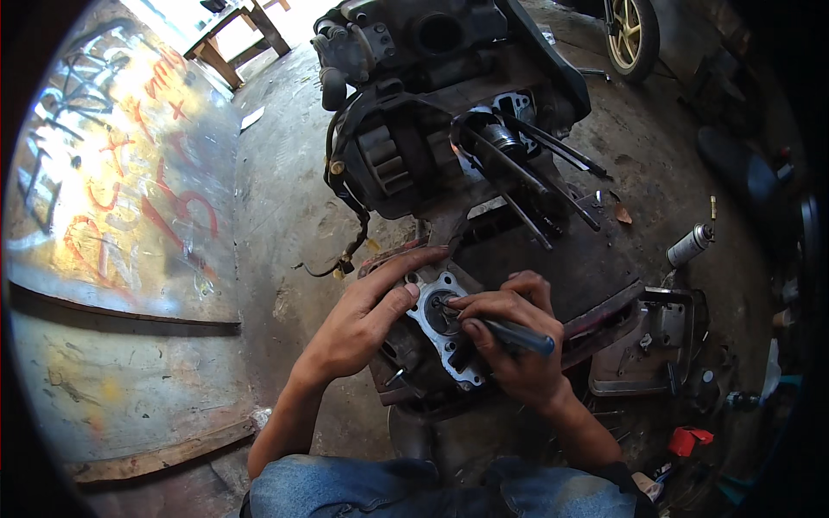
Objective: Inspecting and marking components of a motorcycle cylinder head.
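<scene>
Low at centre, on concrete floor (285, 216), cylinder head (436, 332) lying in front of your knees, just below stripped engine (449, 129). Your left hand (367, 319) resting on head's left side, fingers stretched flat, gripping nothing, pressing on its metal face. Your right hand (509, 341) curling tight around dark-handled tool (505, 332), tip sitting in round bore of head. Spray can (689, 246) lying well apart at right. Painted metal sheet (121, 198) leaning at left.
</scene>
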The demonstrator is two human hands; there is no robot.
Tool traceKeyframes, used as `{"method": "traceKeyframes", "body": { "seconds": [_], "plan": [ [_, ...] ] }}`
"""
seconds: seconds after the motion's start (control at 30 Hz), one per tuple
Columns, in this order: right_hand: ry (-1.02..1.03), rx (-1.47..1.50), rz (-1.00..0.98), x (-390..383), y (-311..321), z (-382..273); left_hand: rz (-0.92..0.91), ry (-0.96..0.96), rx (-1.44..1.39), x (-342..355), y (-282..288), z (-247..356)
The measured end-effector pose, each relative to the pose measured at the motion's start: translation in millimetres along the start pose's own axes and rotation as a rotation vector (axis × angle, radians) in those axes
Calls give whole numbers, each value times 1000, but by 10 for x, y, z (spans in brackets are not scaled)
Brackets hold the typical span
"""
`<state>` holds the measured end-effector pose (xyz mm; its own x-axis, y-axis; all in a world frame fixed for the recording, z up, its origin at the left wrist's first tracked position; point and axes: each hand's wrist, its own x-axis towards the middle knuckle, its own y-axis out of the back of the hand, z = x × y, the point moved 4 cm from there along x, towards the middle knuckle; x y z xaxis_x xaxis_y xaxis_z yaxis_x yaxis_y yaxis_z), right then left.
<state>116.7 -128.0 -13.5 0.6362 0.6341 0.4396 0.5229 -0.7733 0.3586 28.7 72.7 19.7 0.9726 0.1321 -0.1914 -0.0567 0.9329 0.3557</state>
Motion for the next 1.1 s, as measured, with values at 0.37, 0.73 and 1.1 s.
{"method": "traceKeyframes", "body": {
  "seconds": [0.37,0.73,1.1],
  "plan": [
    [-373,482,261,-201,-233,108,22,7,5,18,-9,24],
    [-158,312,192,-76,-151,0,37,17,15,2,-5,-6],
    [-111,223,-68,-25,60,6,31,31,1,-4,2,-6]
  ]
}}
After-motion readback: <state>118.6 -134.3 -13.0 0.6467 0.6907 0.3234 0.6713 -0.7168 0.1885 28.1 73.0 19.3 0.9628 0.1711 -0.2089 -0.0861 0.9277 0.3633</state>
